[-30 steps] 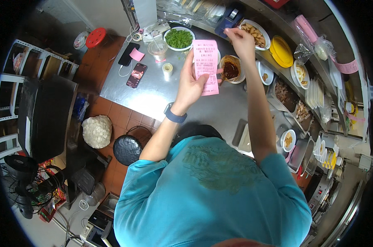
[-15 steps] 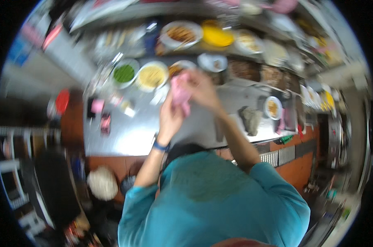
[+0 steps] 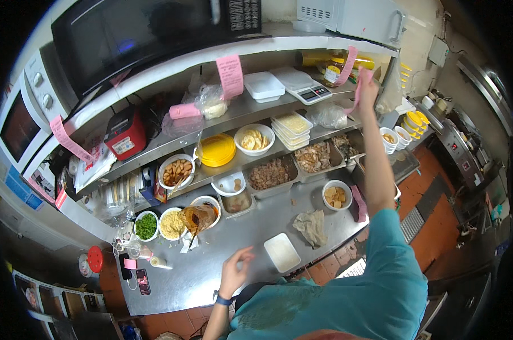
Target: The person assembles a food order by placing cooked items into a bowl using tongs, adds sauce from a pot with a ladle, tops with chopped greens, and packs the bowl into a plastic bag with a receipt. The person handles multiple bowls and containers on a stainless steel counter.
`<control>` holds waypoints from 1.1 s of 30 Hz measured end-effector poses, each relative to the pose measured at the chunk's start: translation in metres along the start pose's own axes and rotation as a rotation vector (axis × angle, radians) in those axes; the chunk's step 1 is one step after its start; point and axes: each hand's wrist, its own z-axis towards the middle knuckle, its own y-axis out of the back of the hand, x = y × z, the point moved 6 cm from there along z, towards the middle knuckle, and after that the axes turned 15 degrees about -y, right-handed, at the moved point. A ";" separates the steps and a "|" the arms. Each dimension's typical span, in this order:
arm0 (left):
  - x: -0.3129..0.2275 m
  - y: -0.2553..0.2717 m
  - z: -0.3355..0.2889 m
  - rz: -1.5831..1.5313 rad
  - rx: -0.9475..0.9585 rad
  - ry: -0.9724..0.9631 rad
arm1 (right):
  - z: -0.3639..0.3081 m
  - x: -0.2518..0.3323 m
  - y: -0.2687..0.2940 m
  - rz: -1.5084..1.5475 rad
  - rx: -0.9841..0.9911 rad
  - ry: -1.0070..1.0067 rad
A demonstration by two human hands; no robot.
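My right hand (image 3: 368, 95) reaches up to the right end of the upper shelf, its fingers closed on a pink paper slip (image 3: 357, 100) that dangles beside them. Close by, another pink slip (image 3: 346, 66) hangs from the shelf's upper edge. Over the steel table (image 3: 183, 277) my left hand (image 3: 235, 273) is held with its fingers loosely apart and nothing in them. To its right lies a white rectangular tub (image 3: 282, 253), and beyond that a crumpled grey cloth (image 3: 311, 228).
Bowls of chopped greens (image 3: 146, 226) and yellow minced food (image 3: 172, 224) stand at the table's back left. Steel trays of meat (image 3: 270, 174) line the back. A digital scale (image 3: 308, 90) and a red box-shaped device (image 3: 124, 135) sit on the shelf, below a black microwave (image 3: 137, 42).
The view has tilted up toward the shelves. My hands, together around something pink over the table before, are now apart; my right arm is stretched up to the right with a pink slip.
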 end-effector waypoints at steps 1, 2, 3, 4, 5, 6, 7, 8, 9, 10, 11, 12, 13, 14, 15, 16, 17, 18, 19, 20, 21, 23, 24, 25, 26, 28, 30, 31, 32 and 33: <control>0.008 0.003 -0.013 -0.007 -0.057 0.037 | 0.040 -0.006 0.010 -0.010 -0.039 -0.069; 0.018 0.003 -0.029 -0.055 -0.111 0.117 | 0.073 -0.003 0.022 0.002 -0.055 0.038; 0.023 0.006 -0.044 -0.078 -0.187 0.151 | 0.103 0.001 0.026 -0.018 -0.053 0.183; 0.027 0.008 -0.056 -0.112 -0.238 0.195 | 0.135 -0.006 0.029 -0.082 -0.065 0.113; 0.030 0.012 -0.066 -0.133 -0.311 0.246 | 0.167 -0.006 0.032 -0.149 -0.071 0.094; 0.031 0.015 -0.071 -0.108 -0.334 0.294 | 0.190 -0.011 0.021 0.091 0.075 0.129; 0.032 0.020 -0.073 -0.099 -0.362 0.379 | 0.209 -0.018 0.012 0.358 0.187 0.120; 0.020 0.032 -0.064 -0.008 -0.383 0.277 | 0.228 -0.030 0.010 0.193 0.077 -0.036; 0.015 0.043 -0.051 0.117 -0.396 0.343 | 0.239 -0.033 0.006 0.001 0.134 -0.118; -0.008 0.057 -0.025 0.327 -0.428 0.163 | 0.240 -0.028 0.009 -0.556 -0.009 0.020; -0.031 0.078 0.005 0.542 -0.427 0.077 | 0.238 -0.023 0.013 -0.756 -0.072 0.040; -0.060 0.095 0.037 0.633 -0.535 -0.055 | 0.230 -0.017 0.020 -0.865 -0.185 0.030; -0.090 0.110 0.076 0.757 -0.566 -0.139 | 0.205 0.003 0.027 -1.025 -0.443 0.284; -0.124 0.118 0.118 0.678 -0.604 -0.296 | 0.168 0.025 0.036 -0.981 -0.662 0.571; -0.159 0.123 0.159 0.717 -0.597 -0.376 | 0.137 0.036 0.038 -0.780 -0.616 0.660; -0.196 0.125 0.200 0.724 -0.608 -0.532 | 0.103 0.044 0.042 -0.583 -0.578 0.702; -0.238 0.127 0.247 0.821 -0.616 -0.746 | 0.076 0.040 0.033 -0.503 -0.331 0.541; -0.264 0.129 0.291 0.727 -0.636 -0.759 | 0.043 0.036 0.020 -0.393 -0.053 0.419; -0.303 0.128 0.329 1.029 -0.738 -0.998 | 0.003 0.034 0.007 -0.375 -0.008 0.371; -0.325 0.129 0.366 1.085 -0.806 -1.015 | -0.038 0.031 -0.006 -0.341 0.172 0.326; -0.333 0.134 0.399 1.103 -0.814 -0.905 | -0.081 0.032 -0.017 -0.324 0.210 0.354; -0.330 0.141 0.451 0.924 -0.678 -0.629 | -0.146 0.034 -0.032 -0.298 0.307 0.249; -0.334 0.140 0.457 0.970 -0.737 -0.644 | -0.171 0.036 -0.039 -0.280 0.340 0.162; -0.334 0.139 0.460 1.003 -0.742 -0.584 | -0.195 0.045 -0.049 -0.191 0.342 0.192; -0.338 0.136 0.454 1.021 -0.753 -0.657 | -0.213 0.057 -0.059 -0.218 0.316 0.242; -0.345 0.133 0.435 0.994 -0.700 -0.669 | -0.234 0.078 -0.088 -0.225 0.349 0.240; -0.357 0.135 0.388 0.867 -0.747 -0.844 | -0.244 0.092 -0.131 -0.219 0.432 0.101; -0.358 0.139 0.361 0.820 -0.717 -0.869 | -0.252 0.104 -0.154 -0.261 0.521 0.164; -0.359 0.143 0.317 0.890 -0.846 -0.977 | -0.256 0.113 -0.179 -0.330 0.583 0.150; -0.360 0.156 0.268 0.912 -0.969 -1.178 | -0.265 0.126 -0.208 -0.292 0.670 0.226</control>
